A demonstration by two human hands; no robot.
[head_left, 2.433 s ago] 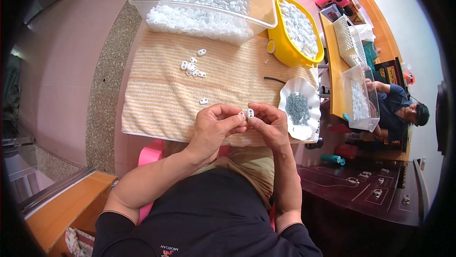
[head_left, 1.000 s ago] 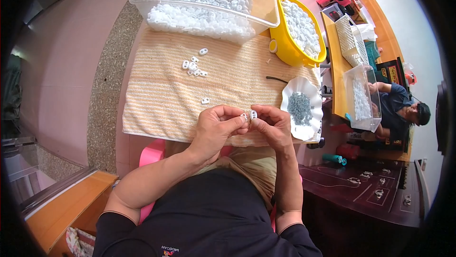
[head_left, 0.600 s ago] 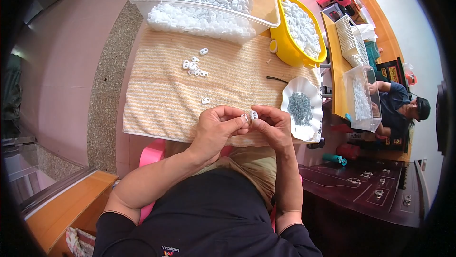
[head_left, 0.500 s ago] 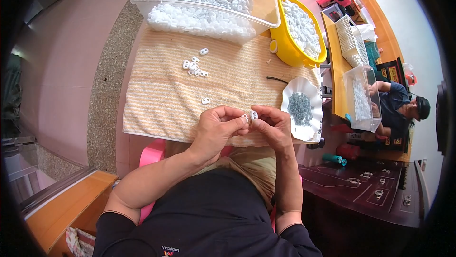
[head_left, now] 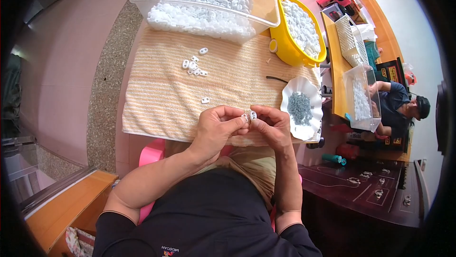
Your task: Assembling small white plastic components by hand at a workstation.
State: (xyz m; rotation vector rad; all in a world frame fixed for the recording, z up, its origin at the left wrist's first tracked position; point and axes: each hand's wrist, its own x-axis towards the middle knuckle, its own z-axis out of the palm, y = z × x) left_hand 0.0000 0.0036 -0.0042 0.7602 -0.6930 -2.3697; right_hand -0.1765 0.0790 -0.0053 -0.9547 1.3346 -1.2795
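Note:
Over the near edge of the striped towel (head_left: pixel 161 100), both hands meet with fingertips almost touching. My left hand (head_left: pixel 217 126) pinches a small white plastic piece (head_left: pixel 244 117), mostly covered by the fingers. In my right hand (head_left: pixel 274 126), thumb and forefinger grip an oval white plastic piece (head_left: pixel 253 115) with two holes. A similar two-hole piece (head_left: pixel 205 100) lies on the towel just beyond the left hand. Farther off sits a loose cluster of such pieces (head_left: pixel 193 68), with a single one (head_left: pixel 204 51) above it. Right of my right hand stands a white scalloped dish (head_left: pixel 288 96) of small grey parts (head_left: pixel 300 109).
A clear bin (head_left: pixel 266 0) heaped with white pieces stands at the far edge, beside a yellow tub (head_left: pixel 281 43) of more. A short black strip (head_left: pixel 277 79) lies near the dish. To the right, a co-worker (head_left: pixel 401 107) sits by another clear bin (head_left: pixel 373 119).

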